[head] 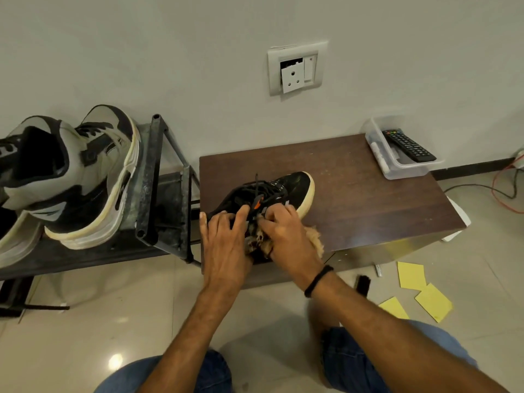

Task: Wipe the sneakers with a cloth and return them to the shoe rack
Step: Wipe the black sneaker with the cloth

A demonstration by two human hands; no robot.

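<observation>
Nearest, the person's knees in blue jeans frame a stretch of tiled floor (pixel 85 321). Yellow paper sheets (pixel 411 275) and a dark brush (pixel 363 283) lie on the floor at the right, near the desk's front.

Both forearms reach forward to the front left corner of the desk (pixel 368 199). The left hand (pixel 224 239) lies over the heel end of the black sneaker (pixel 286 188), fingers spread and curved down over the collar, thumb at the outer side, gripping it. The right hand (pixel 286 231), with a black band at the wrist, has its fingers curled over a tan fluffy cloth (pixel 313 236) and presses it against the sneaker's right side.

The sneaker rests on the desk with its heel close to the front edge and its cream-soled toe pointing away and to the right. Bare desk surface lies open to the right of the sneaker and behind it.

The shoe rack (pixel 158 180) stands just beside the desk's left edge; whether they touch cannot be told. Grey and black sneakers (pixel 85 177) sit on its top shelf.

At the far right corner, a clear plastic bin (pixel 397 165) carries a remote control (pixel 408 146). A wall socket (pixel 296 69) is mounted on the wall behind the desk.
</observation>
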